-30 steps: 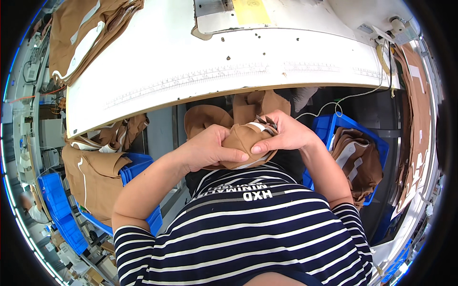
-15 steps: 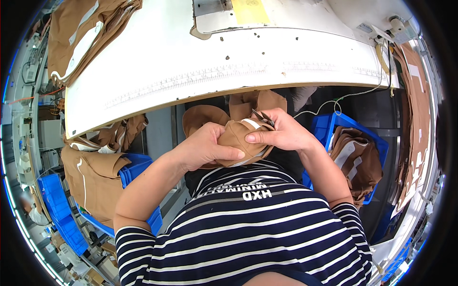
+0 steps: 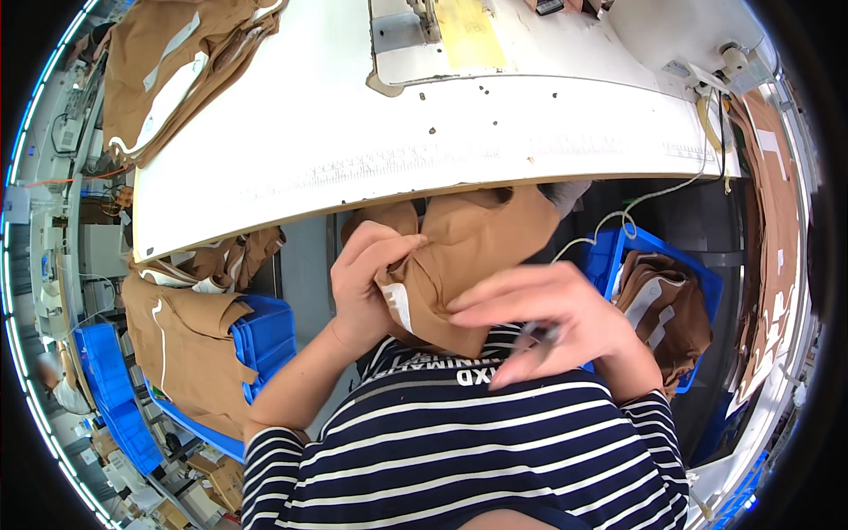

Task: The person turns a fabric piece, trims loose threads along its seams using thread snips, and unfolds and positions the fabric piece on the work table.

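Below the table's front edge, a brown fabric piece [image 3: 481, 243] hangs in folds close to my striped shirt. My left hand [image 3: 364, 287] pinches its left side, thumb and fingers closed on the cloth. A white strip [image 3: 397, 306] shows on the fabric beside that hand. My right hand [image 3: 565, 309] has its fingers stretched along the cloth's lower right side. Small dark thread snips [image 3: 541, 333] are tucked in its palm, blurred by motion. More brown cloth [image 3: 389, 216] lies behind, partly hidden by the table.
Above is a white sewing table [image 3: 353, 168] with a machine bed and a stack of brown pieces [image 3: 168, 79]. Blue bins stand on the left [image 3: 265, 340] and right [image 3: 601, 256], holding brown fabric. A pale cord [image 3: 609, 216] hangs at the right.
The fabric has been turned and opened out; its white strip is now at the lower left. My right hand has moved down with the snips. My left hand has tilted upright.
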`<move>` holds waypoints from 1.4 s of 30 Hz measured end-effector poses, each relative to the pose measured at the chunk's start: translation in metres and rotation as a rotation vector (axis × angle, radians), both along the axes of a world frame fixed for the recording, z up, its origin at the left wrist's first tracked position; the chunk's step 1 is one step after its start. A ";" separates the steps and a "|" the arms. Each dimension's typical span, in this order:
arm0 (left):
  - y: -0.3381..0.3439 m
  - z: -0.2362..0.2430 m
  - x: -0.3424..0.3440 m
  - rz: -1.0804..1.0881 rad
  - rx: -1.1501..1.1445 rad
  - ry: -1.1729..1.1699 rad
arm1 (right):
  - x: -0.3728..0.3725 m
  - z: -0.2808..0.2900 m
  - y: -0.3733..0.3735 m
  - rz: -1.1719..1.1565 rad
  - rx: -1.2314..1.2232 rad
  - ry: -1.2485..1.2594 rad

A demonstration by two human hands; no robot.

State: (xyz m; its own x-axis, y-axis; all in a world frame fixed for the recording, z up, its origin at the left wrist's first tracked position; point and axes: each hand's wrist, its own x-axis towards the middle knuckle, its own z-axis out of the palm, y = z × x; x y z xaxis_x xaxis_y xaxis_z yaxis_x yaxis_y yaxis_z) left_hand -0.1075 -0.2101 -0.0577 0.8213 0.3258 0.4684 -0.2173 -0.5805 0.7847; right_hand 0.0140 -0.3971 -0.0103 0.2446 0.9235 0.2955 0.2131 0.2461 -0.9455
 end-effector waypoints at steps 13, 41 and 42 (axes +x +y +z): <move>-0.005 -0.004 0.009 -0.330 -1.086 0.125 | 0.026 -0.034 0.016 -0.330 -0.211 0.099; -0.008 0.016 0.017 -0.282 -1.138 0.661 | 0.019 -0.040 0.012 -0.458 -0.281 0.210; -0.009 0.014 0.016 -0.265 -1.233 0.639 | 0.019 -0.041 0.012 -0.475 -0.302 0.191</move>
